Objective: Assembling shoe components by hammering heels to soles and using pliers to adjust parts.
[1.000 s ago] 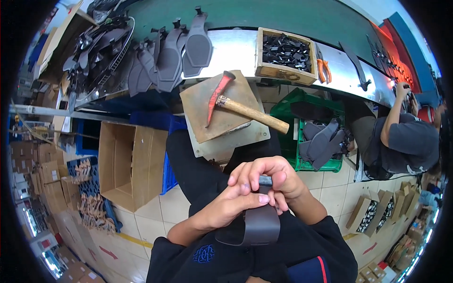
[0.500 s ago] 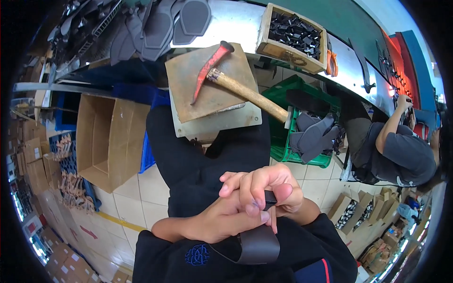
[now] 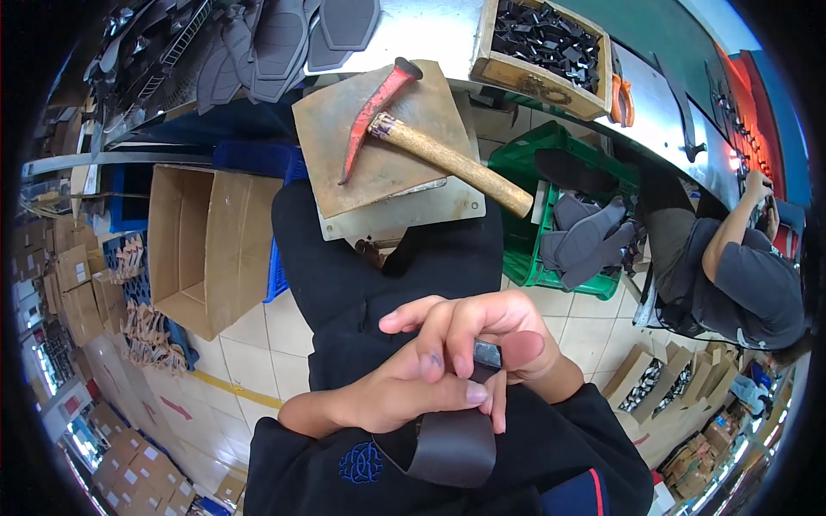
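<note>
Both hands meet in front of my dark shirt. My right hand [image 3: 508, 322] pinches a small black block [image 3: 487, 359] between thumb and bent fingers, its faceted end showing. Closed under it, my left hand [image 3: 400, 391] has its thumb beside the block and its other fingers largely hidden. A wide dark brown strap [image 3: 454, 449], curved in a loop, hangs below that hand, seemingly gripped by it; whether it joins the block is hidden. Beyond my knees, a hammer [image 3: 452, 168] with a red head and wooden handle lies on a brown square board [image 3: 404, 176].
A wooden box [image 3: 542, 86] of small black pieces stands on the metal bench beside orange-handled pliers [image 3: 621, 99]. Grey sole-shaped pieces [image 3: 280, 52] lie at far left. A green crate [image 3: 551, 277] holds more. An open cardboard box [image 3: 237, 258] stands left; a co-worker [image 3: 748, 275] sits right.
The black block has tilted in my right fingers, so more of its end shows. The brown strap has swung slightly left. The whole view has shifted a little.
</note>
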Motion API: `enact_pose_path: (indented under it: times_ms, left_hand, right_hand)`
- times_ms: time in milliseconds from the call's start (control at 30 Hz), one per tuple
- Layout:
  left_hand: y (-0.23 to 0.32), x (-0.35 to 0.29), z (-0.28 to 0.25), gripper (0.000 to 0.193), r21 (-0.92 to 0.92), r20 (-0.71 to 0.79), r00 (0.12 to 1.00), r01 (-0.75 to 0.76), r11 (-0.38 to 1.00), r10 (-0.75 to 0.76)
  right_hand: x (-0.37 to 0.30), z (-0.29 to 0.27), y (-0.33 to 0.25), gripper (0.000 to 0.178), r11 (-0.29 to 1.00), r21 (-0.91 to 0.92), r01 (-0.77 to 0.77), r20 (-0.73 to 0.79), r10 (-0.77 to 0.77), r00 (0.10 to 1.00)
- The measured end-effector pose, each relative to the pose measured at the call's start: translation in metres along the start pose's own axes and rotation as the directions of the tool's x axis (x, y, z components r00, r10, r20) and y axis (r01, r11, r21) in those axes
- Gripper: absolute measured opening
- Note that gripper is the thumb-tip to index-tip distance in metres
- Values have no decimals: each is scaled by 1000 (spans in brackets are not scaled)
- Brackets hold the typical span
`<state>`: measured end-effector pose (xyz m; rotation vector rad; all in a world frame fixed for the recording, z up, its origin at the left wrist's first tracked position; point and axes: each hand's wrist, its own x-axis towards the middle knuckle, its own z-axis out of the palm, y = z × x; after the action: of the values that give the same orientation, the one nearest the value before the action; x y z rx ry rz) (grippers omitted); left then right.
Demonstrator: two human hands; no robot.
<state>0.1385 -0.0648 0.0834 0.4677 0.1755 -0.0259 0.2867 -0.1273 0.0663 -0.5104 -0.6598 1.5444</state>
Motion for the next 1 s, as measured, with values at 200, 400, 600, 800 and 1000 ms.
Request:
enact_pose_path:
  times_ms: [200, 400, 600, 800, 1000]
  left_hand:
    - [-8, 4, 5, 13, -33, -50, 998, -27, 999, 26]
    - [-14, 4, 12, 13, -93, -112, 992, -70, 993, 60]
    - [-63, 27, 4, 32, -273, -178, 876, -481, 833, 447]
    - [-121, 83, -18, 80, -446, -375, 406, -867, 221, 833]
    - [-84, 56, -1, 60, -261, -297, 645, -764, 590, 704]
  right_hand:
    - [-5, -3, -13, 56, 985, 149, -92, 21, 89, 996]
    - [-10, -9, -9, 55, 983, 176, -55, 56, 46, 997]
    - [-13, -11, -1, 55, 964, 266, 19, 72, -40, 997]
    - [-23, -20, -7, 54, 973, 227, 36, 83, -56, 995]
    - [-22, -25, -5, 47, 930, 362, 66, 130, -121, 984]
